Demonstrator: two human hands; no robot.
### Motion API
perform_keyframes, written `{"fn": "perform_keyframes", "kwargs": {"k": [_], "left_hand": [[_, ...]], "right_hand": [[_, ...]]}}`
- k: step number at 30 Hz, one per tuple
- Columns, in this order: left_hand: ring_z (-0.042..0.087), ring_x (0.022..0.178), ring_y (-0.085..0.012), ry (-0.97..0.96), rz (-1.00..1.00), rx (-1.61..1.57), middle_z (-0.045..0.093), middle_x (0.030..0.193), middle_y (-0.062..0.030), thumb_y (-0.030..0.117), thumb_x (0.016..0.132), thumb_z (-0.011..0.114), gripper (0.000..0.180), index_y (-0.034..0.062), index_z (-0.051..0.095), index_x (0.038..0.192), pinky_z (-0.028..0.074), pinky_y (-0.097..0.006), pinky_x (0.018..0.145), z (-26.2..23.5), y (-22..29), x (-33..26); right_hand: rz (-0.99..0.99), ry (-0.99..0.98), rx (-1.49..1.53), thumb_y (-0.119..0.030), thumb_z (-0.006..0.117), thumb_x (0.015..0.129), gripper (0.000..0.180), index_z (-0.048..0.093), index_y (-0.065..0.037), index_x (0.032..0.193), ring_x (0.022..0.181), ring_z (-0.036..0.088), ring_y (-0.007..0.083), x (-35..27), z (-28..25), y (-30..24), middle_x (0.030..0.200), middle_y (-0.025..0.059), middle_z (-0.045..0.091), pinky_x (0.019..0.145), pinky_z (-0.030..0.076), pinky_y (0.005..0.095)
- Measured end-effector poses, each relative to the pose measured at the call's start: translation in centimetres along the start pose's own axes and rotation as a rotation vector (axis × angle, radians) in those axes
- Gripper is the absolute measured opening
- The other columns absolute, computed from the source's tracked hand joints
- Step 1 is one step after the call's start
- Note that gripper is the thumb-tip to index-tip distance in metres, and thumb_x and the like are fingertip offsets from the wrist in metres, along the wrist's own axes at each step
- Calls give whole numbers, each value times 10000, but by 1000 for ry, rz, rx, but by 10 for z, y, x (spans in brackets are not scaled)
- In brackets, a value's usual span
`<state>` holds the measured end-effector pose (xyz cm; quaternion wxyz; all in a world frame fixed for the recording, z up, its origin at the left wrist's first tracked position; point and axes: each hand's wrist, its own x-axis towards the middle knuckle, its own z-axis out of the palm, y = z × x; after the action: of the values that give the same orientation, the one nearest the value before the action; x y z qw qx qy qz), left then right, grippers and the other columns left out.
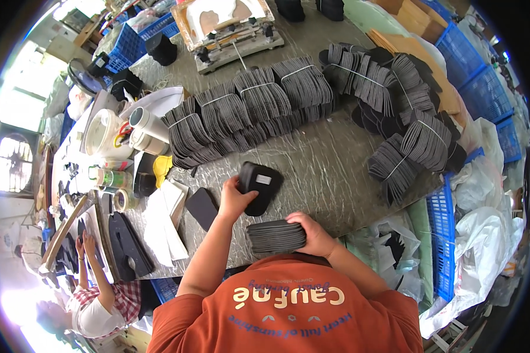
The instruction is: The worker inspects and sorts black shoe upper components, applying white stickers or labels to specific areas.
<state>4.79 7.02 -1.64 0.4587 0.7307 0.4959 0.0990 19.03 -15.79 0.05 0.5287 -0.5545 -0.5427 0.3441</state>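
My left hand (237, 200) is closed on a black rounded pad (259, 197) bearing a small white label, thumb on its upper face. Whether it is one piece or a thin pile, I cannot tell. Close to my body, my right hand (313, 233) grips the right end of a stack of dark grey pads (275, 237), edges facing up. A single dark pad (202, 208) lies flat on the table, left of my left hand. Beyond both hands stand long rows of similar pads (241, 100) in string-tied bundles. More tied bundles (427, 138) are heaped at the right.
A clamped frame on a base (232, 35) stands at the far side of the metal-topped table (318, 170). White sheets (165, 220), tape rolls (123, 200) and a white tub (103, 132) sit left. A co-worker (103, 306) works lower left. Blue crates (441, 241) line the right.
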Motion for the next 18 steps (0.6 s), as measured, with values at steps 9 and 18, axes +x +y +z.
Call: {"fn": "perform_keyframes", "kwargs": {"k": [9,18], "left_hand": [[358,1258,-403,-369,681,516,410,1328,-238,561,739,629,960,-58,270,1378,259,-499,1064,-8,49,-41],[118,1386,-435,-338,673,715,151,1494,-251,717,408,687,1380,-81,175,1411,115,-629,1075,0,36,-63]], "right_hand": [[136,182,-206,-82,835,513,849,387,-130,1232,1174,402,389,8,15,26,1234,166,339,970,413,447],[160,141,241,-830,522,616,1297,-45,-31,1467,1423,-27,327,31,-2,35,1539,182,-41,1143,26,436]]}}
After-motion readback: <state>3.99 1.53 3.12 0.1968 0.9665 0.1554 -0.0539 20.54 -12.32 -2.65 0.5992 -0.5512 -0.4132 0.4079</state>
